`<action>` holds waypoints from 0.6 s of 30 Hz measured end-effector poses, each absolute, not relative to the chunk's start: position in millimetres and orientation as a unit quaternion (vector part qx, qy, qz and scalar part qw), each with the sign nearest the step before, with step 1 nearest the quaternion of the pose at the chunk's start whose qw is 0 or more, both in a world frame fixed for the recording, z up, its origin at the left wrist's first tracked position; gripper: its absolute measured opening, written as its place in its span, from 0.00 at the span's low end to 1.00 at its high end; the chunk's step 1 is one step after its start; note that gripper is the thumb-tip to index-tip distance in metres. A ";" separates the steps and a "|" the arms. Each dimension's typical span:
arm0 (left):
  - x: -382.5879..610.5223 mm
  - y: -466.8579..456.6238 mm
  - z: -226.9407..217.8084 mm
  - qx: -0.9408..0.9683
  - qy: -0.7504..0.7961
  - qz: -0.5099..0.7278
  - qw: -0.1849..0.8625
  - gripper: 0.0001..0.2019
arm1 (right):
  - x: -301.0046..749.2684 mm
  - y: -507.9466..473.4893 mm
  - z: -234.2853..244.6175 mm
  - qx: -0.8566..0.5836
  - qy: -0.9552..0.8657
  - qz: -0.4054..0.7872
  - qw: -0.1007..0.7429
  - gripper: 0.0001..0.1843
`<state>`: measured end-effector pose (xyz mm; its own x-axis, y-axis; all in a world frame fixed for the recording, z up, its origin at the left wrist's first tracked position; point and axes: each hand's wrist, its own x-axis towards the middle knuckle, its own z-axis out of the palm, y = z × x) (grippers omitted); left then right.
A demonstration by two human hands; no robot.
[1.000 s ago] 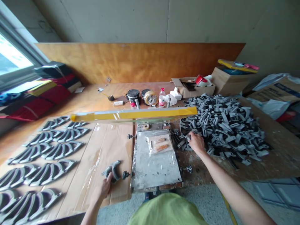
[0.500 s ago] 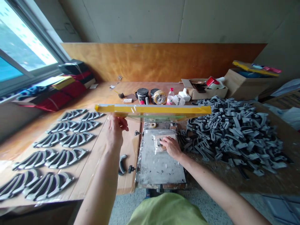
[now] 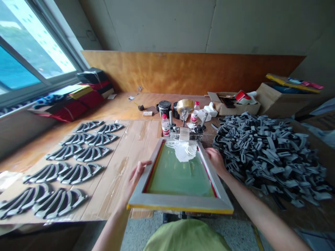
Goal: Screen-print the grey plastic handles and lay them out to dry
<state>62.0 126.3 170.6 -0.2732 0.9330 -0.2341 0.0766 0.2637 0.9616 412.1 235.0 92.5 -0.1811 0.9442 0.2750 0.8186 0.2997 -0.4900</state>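
Observation:
A screen-printing frame [image 3: 180, 203] with a green mesh and grey border lies lowered flat in front of me. My left hand [image 3: 136, 174] rests on its left rail, fingers stretched along the edge. My right hand [image 3: 216, 159] holds the right rail near the far end, fingers curled over it. White ink or plastic [image 3: 184, 151] sits at the far end of the mesh. A large heap of grey plastic parts [image 3: 264, 148] lies just right of the frame.
Rows of grey curved parts [image 3: 75, 160] lie on a taped cardboard sheet to the left. Ink tins [image 3: 164, 108], a tape roll [image 3: 185, 104], small bottles and cardboard boxes [image 3: 235, 106] stand behind the frame. Folded fabrics [image 3: 75, 101] are stacked by the window.
The frame came down from raised to flat over the metal plate. My left hand moved from its front edge to the left rail; my right hand left the plate for the right rail.

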 end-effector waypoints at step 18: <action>70.8 102.8 48.5 0.343 0.665 0.419 0.515 0.38 | 337.8 250.4 116.4 -0.408 -0.910 0.070 0.036 0.11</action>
<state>70.8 102.8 48.5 -0.2355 0.8871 -0.3971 0.0247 0.4139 0.9100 337.8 250.4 116.4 -0.6653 0.7465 0.0080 0.7365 0.6581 -0.1565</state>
